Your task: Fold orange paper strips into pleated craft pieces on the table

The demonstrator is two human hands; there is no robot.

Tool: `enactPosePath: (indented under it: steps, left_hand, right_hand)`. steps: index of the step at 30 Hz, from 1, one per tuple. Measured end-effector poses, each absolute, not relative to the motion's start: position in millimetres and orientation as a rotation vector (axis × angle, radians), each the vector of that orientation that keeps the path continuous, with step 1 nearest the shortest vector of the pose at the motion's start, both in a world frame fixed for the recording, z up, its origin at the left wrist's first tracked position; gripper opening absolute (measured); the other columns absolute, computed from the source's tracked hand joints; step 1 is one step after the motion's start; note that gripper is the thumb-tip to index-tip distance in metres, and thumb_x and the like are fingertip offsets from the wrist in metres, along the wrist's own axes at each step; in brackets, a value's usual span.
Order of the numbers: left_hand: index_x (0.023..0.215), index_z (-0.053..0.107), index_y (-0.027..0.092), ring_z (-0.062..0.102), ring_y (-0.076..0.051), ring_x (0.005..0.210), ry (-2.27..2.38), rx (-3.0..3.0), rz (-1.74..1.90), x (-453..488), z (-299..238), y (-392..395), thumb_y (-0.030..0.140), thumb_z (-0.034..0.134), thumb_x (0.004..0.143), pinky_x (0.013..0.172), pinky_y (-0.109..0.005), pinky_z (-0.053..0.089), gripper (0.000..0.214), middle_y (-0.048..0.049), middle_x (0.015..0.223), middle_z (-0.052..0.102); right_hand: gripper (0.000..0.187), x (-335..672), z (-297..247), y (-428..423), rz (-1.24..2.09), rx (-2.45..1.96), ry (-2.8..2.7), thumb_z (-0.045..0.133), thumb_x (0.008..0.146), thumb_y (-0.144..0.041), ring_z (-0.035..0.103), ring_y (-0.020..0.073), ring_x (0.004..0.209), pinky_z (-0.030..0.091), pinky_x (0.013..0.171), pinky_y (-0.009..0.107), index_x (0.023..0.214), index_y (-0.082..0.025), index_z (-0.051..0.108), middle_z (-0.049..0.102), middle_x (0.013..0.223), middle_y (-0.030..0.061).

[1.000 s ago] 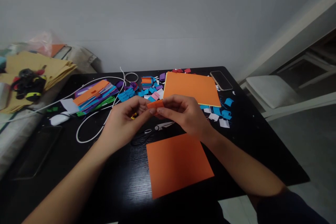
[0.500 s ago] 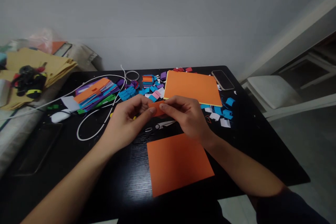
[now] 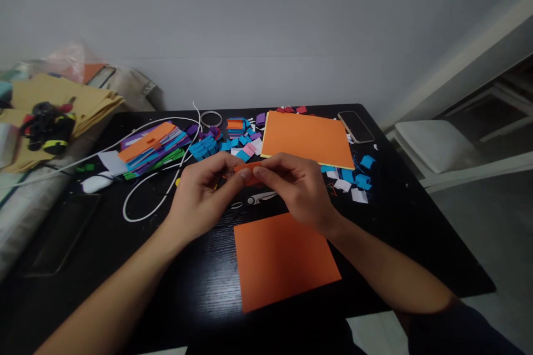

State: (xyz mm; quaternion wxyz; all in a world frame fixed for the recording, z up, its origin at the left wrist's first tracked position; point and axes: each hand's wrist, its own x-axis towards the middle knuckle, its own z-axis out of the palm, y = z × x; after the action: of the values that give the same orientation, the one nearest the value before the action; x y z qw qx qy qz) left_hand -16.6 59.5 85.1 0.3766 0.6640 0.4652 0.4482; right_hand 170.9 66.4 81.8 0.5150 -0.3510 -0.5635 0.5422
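Note:
Between both hands I hold a small piece of orange paper (image 3: 251,173), pinched at its two ends above the table. My left hand (image 3: 204,191) grips its left end between thumb and fingers. My right hand (image 3: 295,186) has its thumb pressed on the right end. Below the hands lie scissors (image 3: 262,197), partly hidden by my fingers. A larger orange sheet (image 3: 285,266) rests flat on the black table (image 3: 200,294) nearer to me. Behind the right hand, a stack of orange sheets (image 3: 308,138) shows a yellow edge underneath.
Small blue and white paper pieces (image 3: 346,176) lie right of the stack, by a phone (image 3: 356,126). Coloured paper strips (image 3: 154,147), a white cable (image 3: 144,219) and a white mouse (image 3: 96,183) are at left. A tape ring (image 3: 211,119) sits at the back.
My thumbs have drawn slightly closer together on the small orange paper, and less of it shows between them. The view has shifted a little; the things on the table stay put.

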Motion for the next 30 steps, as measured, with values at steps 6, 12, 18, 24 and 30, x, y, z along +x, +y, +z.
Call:
enactPosePath:
  steps: [6, 12, 18, 24, 30]
  left_hand:
    - [0.084, 0.072, 0.022, 0.058, -0.011, 0.063, 1.276, 1.856, 1.174, -19.0, 82.1, 62.5, 0.027, 0.067, 0.097, 0.059, -0.024, 0.042, 0.015, 0.0033, 0.071, 0.067]
    - [0.083, 0.071, 0.021, 0.057, -0.011, 0.063, 1.302, 1.959, 1.186, -17.9, 77.4, 65.8, 0.027, 0.064, 0.097, 0.059, -0.025, 0.042, 0.017, 0.0032, 0.071, 0.067]
    - [0.080, 0.069, 0.020, 0.055, -0.012, 0.061, 1.371, 1.970, 1.136, -15.7, 78.3, 67.3, 0.027, 0.061, 0.098, 0.058, -0.026, 0.041, 0.021, 0.0027, 0.069, 0.065]
    - [0.081, 0.069, 0.020, 0.058, -0.013, 0.065, 1.361, 2.031, 0.985, -24.0, 87.9, 72.0, 0.029, 0.060, 0.100, 0.062, -0.027, 0.043, 0.023, 0.0021, 0.072, 0.066]
    - [0.097, 0.074, 0.022, 0.066, -0.017, 0.076, 1.274, 1.900, 0.868, -39.2, 89.5, 85.4, 0.043, 0.069, 0.095, 0.070, -0.030, 0.049, 0.021, -0.0023, 0.086, 0.073]
  right_hand:
    - [0.012, 171.5, 78.6, 66.3, 1.275, -0.853, -1.396, 0.081, 0.089, -0.036, 0.077, 0.0158, 0.080, 0.064, 0.077, 0.029, 0.088, -0.024, 0.082, 0.080, 0.082, 0.0001]
    - [0.017, 169.3, 75.7, 68.2, 1.269, -0.876, -1.384, 0.082, 0.088, -0.040, 0.077, 0.0172, 0.079, 0.064, 0.077, 0.031, 0.087, -0.023, 0.081, 0.080, 0.083, 0.0011]
    - [0.021, 168.4, 74.8, 70.3, 1.244, -0.922, -1.382, 0.081, 0.088, -0.041, 0.076, 0.0170, 0.078, 0.062, 0.075, 0.030, 0.085, -0.020, 0.080, 0.080, 0.081, 0.0014]
    - [0.023, 170.7, 70.4, 75.3, 1.247, -0.975, -1.428, 0.082, 0.086, -0.043, 0.074, 0.0161, 0.075, 0.060, 0.070, 0.028, 0.083, -0.020, 0.079, 0.079, 0.080, 0.0020]
    - [0.023, 173.3, 64.8, 82.7, 1.338, -1.012, -1.472, 0.081, 0.088, -0.042, 0.077, 0.0180, 0.080, 0.062, 0.077, 0.032, 0.091, -0.019, 0.078, 0.080, 0.086, 0.0038]
